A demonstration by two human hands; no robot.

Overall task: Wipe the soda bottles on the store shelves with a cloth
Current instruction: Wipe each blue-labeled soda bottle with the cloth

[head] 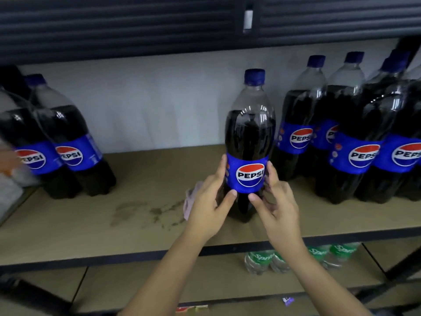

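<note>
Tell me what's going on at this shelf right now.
A person is holding one upright Pepsi bottle in the middle of the shelf, gripping it around the label with the left hand and right hand. A pinkish cloth peeks out behind the left hand. More Pepsi bottles stand at both sides, and green Sprite bottles sit on the shelf below.

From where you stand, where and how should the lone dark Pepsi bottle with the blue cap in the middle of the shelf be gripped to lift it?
Probably around the blue label band of the upright dark Pepsi bottle with the blue cap, from the open front. The body is straight-sided there, and both the left hand and right hand already flank it. Bottles crowd its right side.
</note>
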